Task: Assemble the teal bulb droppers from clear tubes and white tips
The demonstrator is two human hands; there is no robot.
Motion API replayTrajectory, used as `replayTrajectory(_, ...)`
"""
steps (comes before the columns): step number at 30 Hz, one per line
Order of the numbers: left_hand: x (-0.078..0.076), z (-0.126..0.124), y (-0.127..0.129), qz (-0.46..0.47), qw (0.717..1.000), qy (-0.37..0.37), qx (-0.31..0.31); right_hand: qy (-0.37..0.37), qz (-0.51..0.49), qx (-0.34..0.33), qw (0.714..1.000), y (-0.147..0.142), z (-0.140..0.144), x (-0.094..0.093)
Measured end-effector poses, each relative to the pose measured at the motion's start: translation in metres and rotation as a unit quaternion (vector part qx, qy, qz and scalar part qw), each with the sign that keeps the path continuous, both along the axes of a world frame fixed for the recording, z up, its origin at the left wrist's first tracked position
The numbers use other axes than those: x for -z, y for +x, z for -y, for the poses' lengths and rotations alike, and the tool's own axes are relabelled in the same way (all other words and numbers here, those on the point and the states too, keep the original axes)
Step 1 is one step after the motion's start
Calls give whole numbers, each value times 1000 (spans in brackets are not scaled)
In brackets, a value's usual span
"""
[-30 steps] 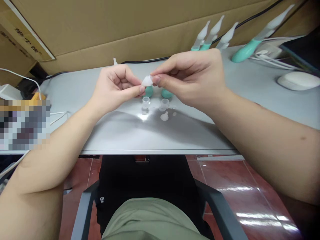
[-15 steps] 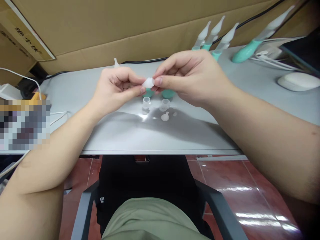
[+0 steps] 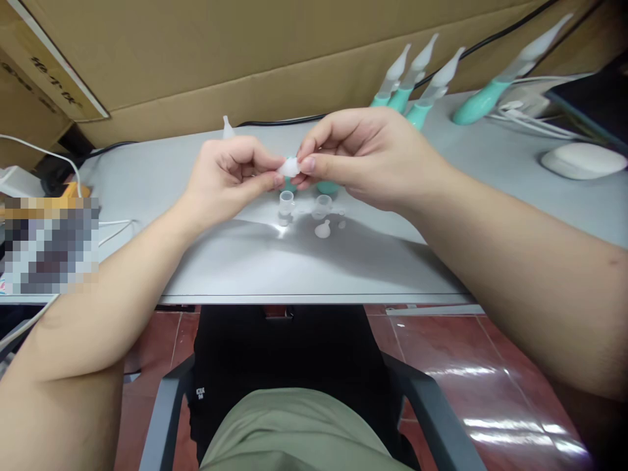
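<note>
Small clear plastic caps [image 3: 322, 219] lie mid-frame on the grey desk [image 3: 235, 261]; teal-handled nozzle tools [image 3: 417, 85] lie upper right, before the brown cardboard wall [image 3: 220, 59].

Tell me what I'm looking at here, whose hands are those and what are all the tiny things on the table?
There is no machine here. The camera sits on a person's head and looks down, so you see that person's own two arms reaching out over a grey table.

The left hand and the right hand meet in the middle and pinch one small, milky-clear soft tip between their fingertips.

Just below the hands, on the table, lie a few little clear plastic pieces and another soft tip. Bits of teal rubber bulbs peek out behind the fingers.

At the back, four finished teal-and-white droppers lean toward a cardboard wall. A white computer mouse rests on the right.
</note>
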State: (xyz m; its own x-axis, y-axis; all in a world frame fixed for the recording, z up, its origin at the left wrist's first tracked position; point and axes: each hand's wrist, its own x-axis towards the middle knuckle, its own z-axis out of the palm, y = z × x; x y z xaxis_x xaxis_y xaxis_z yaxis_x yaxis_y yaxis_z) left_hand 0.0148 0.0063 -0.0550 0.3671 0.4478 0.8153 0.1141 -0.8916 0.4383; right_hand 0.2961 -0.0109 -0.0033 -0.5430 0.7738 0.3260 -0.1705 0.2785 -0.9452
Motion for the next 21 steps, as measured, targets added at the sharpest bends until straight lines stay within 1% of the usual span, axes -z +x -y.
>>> replayTrajectory(6, -4, 3, -1, 1, 1000, 5, 16, -26, -12, -3, 1000, -1, 2, -1)
replayTrajectory(11, -7, 4, -2, -18, 1000, 22, 7, -29, 4, -11, 1000, -1, 3, 2)
replayTrajectory(13, -6, 4, -3, -27, 999, 25, -4, -33, 11, -6, 999, -1, 3, 3)
replayTrajectory(17, -2, 5, -2, -30, 998, 8, -46, -32, 12, -3, 999, -2, 2, 4)
replayTrajectory(21, -2, 6, -3, -34, 998, 0, -59, -29, 11, 9, 999, -3, 3, 4)
